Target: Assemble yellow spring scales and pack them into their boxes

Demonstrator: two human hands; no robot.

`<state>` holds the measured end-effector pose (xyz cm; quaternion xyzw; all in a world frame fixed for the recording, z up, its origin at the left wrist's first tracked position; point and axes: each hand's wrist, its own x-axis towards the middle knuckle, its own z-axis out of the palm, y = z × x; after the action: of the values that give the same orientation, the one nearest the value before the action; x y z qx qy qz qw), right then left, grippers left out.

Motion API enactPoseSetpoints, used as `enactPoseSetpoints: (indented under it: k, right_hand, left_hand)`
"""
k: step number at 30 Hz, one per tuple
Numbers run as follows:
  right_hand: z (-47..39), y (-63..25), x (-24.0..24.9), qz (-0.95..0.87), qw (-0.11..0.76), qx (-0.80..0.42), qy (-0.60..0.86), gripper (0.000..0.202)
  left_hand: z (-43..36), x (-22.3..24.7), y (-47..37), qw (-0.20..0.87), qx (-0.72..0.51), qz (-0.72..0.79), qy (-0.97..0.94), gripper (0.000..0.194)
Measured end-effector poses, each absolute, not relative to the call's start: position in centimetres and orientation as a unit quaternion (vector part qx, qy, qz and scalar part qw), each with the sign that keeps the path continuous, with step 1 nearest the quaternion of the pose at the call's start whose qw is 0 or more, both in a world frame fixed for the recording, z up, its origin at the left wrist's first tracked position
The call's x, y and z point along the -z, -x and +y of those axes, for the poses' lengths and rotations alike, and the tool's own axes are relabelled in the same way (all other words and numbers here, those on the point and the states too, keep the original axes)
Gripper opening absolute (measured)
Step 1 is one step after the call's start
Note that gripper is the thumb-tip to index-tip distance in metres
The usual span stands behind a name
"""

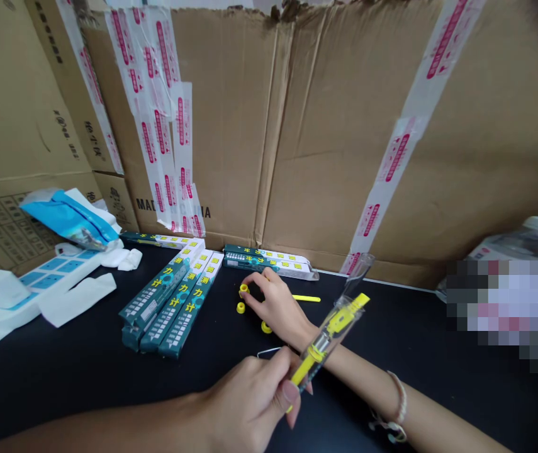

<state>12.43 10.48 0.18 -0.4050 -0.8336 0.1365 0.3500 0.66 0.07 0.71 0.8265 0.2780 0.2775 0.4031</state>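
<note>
My left hand [259,393] is closed around a clear plastic tube [328,336] with yellow parts and a metal spring inside; the tube tilts up to the right. Beyond it, my right hand [278,305] reaches over the black table, thumb and forefinger pinched on a small yellow ring [243,289]. Just below that ring lies a second yellow piece [241,307], and a round yellow cap [266,327] sits beside the palm. A yellow stick [307,298] pokes out to the right of my right hand. A thin bent wire [269,352] shows above my left hand.
Several green-and-white boxes [169,302] lie left of centre, others against the cardboard wall [344,126]. At the left are a power strip [37,283], tissue [80,299] and a blue packet [68,217]. A clear bottle [518,242] stands at the right, near a blurred area.
</note>
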Motion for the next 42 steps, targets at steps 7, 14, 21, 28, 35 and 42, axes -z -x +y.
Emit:
enactPoseSetpoints:
  k: [7, 14, 21, 28, 35, 42]
  right_hand:
    - [10.9, -13.2, -0.3, -0.826, 0.352, -0.152, 0.415, 0.036]
    - [9.8, -16.0, -0.6, -0.787, 0.41, -0.143, 0.439, 0.044]
    - [4.9, -21.6, -0.4, -0.78, 0.385, -0.193, 0.454, 0.038]
    - [3.2, -25.2, 0.6, -0.668, 0.447, -0.278, 0.527, 0.029]
    - [3.0, -25.7, -1.6, -0.568, 0.514, -0.399, 0.504, 0.039]
    - [2.1, -25.1, -1.8, -0.548, 0.521, -0.465, 0.461, 0.038]
  left_hand:
    - [-0.1, -0.8, -0.5, 0.393, -0.297, 0.306, -0.815, 0.031]
    - [-0.3, -1.3, -0.3, 0.352, -0.308, 0.356, -0.809, 0.023]
    - [0.5, -1.3, 1.0, 0.348, -0.361, 0.405, -0.765, 0.028]
    - [0.9, -1.5, 1.4, 0.325, -0.341, 0.451, -0.758, 0.026]
    - [1.0, -1.7, 1.6, 0.289, -0.322, 0.457, -0.777, 0.028]
    - [1.7, -1.1, 1.5, 0.304, -0.342, 0.476, -0.751, 0.024]
